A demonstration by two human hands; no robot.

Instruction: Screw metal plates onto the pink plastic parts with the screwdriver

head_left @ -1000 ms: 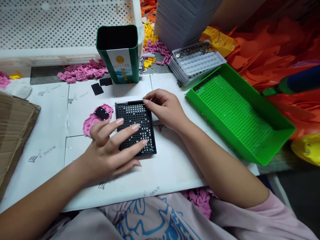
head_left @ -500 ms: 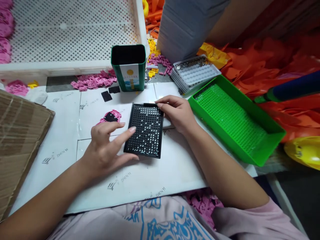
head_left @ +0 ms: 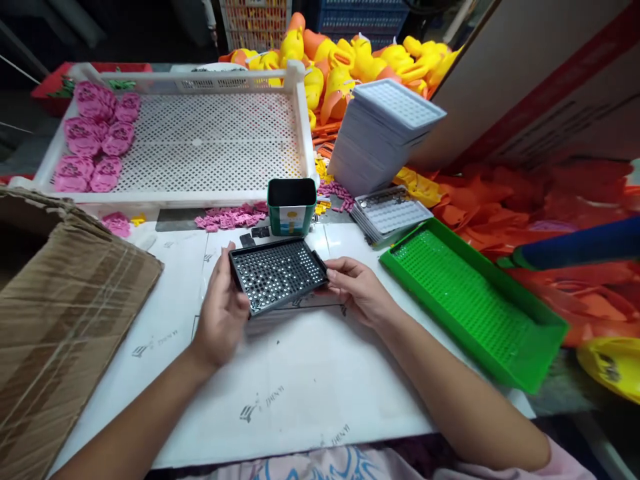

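A black tray (head_left: 286, 261) with rows of holes is held tilted above the white table sheet. Small shiny metal pieces, perhaps screws, sit in many of its holes, more densely toward the left and near side. My right hand (head_left: 357, 288) pinches the tray's right end between thumb and fingers. Around the left end is my left hand (head_left: 220, 310), its fingers along the outer edge and its thumb by the near corner. Just beyond the tray stand a green tin (head_left: 291, 208) and two small flat black pieces (head_left: 247, 241).
A green perforated tray (head_left: 470, 303) lies to the right, near stacked white trays (head_left: 387, 213). At left is a cardboard box (head_left: 75, 307). A white crate (head_left: 200, 143) holding pink parts (head_left: 85, 137) is at the back. Loose pink pieces (head_left: 233, 217) lie before it.
The black tray has been turned sideways and lifted into a tilt. My left hand has moved from over it to grip its left end. The view has risen, showing more background.
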